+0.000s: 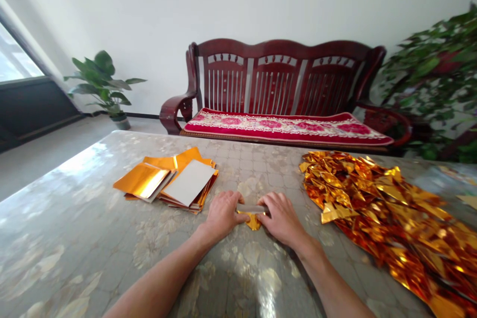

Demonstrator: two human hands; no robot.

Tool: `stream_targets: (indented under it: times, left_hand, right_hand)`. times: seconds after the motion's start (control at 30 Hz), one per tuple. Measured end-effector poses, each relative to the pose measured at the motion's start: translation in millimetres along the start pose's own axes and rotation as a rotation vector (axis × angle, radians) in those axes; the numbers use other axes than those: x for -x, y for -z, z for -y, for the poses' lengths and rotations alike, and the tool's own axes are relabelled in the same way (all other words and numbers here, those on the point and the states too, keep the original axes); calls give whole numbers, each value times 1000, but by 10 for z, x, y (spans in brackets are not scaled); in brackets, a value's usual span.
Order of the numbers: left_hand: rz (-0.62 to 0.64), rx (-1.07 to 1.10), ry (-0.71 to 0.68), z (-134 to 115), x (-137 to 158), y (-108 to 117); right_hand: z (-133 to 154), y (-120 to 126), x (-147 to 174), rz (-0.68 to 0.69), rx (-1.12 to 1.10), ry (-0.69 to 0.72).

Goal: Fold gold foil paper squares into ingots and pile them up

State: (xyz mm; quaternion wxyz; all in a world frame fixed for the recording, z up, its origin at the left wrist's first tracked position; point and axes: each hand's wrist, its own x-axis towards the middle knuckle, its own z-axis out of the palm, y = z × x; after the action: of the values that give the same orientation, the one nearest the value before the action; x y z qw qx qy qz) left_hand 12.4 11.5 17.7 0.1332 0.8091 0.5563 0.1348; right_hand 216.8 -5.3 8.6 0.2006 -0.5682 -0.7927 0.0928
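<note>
Between my two hands is a partly folded sheet of gold foil paper, with a pale grey strip along its far side and a gold flap toward me. My left hand pinches its left end between thumb and fingers. At the right end, my right hand grips it the same way. To the left lies a loose stack of flat gold foil sheets, some with the grey-white back facing up. A large heap of folded gold foil pieces covers the right of the table.
The table has a glossy, flower-patterned cover. Behind it stands a dark red wooden bench with a red floral cushion. A potted plant is at the left, leafy greenery at the right. Clear plastic lies beyond the heap.
</note>
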Motion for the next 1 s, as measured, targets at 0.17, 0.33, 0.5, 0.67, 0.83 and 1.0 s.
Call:
stream_targets:
  times: [0.17, 0.33, 0.5, 0.67, 0.83, 1.0]
  left_hand:
    - [-15, -8, -6, 25, -18, -45]
    - [22, 32, -35, 73, -32, -20]
    - [15, 89, -30, 89, -29, -14]
    - [-4, 113, -52, 101, -15, -33]
    - [-36, 83, -88, 105, 22, -37]
    - [-43, 64, -42, 43, 36, -39]
  right_hand:
    - [16, -6, -8, 3, 1, -18]
    - [0, -5, -13, -15, -22, -3]
    - [-26, 11, -8, -19, -60, 15]
    - [-35, 12, 6, -28, -74, 26]
    - [-18, 10, 18, -23, -78, 17]
    - [-18, -16, 36, -42, -84, 15]
